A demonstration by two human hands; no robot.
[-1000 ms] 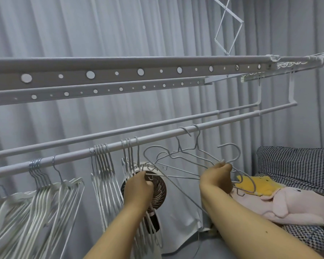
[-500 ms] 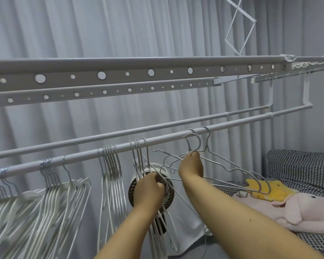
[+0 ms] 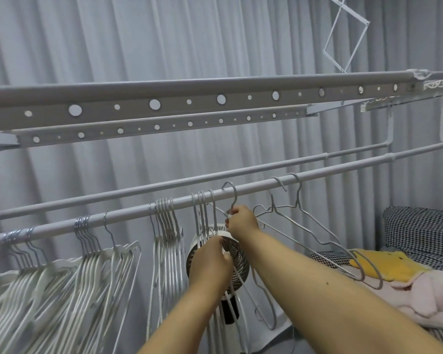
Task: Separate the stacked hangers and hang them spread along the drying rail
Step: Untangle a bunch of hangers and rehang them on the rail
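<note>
Head view of a drying rack before a grey curtain (image 3: 113, 47). The near rail (image 3: 343, 167) runs from lower left to upper right, with a second rail (image 3: 266, 167) just behind it and two perforated bars (image 3: 189, 103) above.

Right hand (image 3: 242, 222): raised just below the near rail, its grip closed in a pinch on the neck of a wire hanger (image 3: 232, 198). That hanger's hook stands at the height of the rail; whether it rests on the rail cannot be told.

Left hand (image 3: 211, 261): lower and to the left, fingers curled around the wires of a small bunch (image 3: 202, 215) whose hooks sit close together on the near rail.

To the right, two hangers (image 3: 304, 223) hang apart from each other on the near rail, their bodies tilted toward the lower right. To the left, three more packed groups hang from the same rail: a tight cluster (image 3: 166, 226) just beside the held bunch, a larger white group (image 3: 92, 272) further along, and another stack (image 3: 18, 241) at the frame edge.

Behind the hands stands a round fan (image 3: 237, 254) on a dark stem. At the right edge lies checked bedding (image 3: 420, 231) with a yellow item (image 3: 384, 264) and a pink soft item (image 3: 425, 297) on it. A folding lattice (image 3: 343, 34) hangs at the upper right.
</note>
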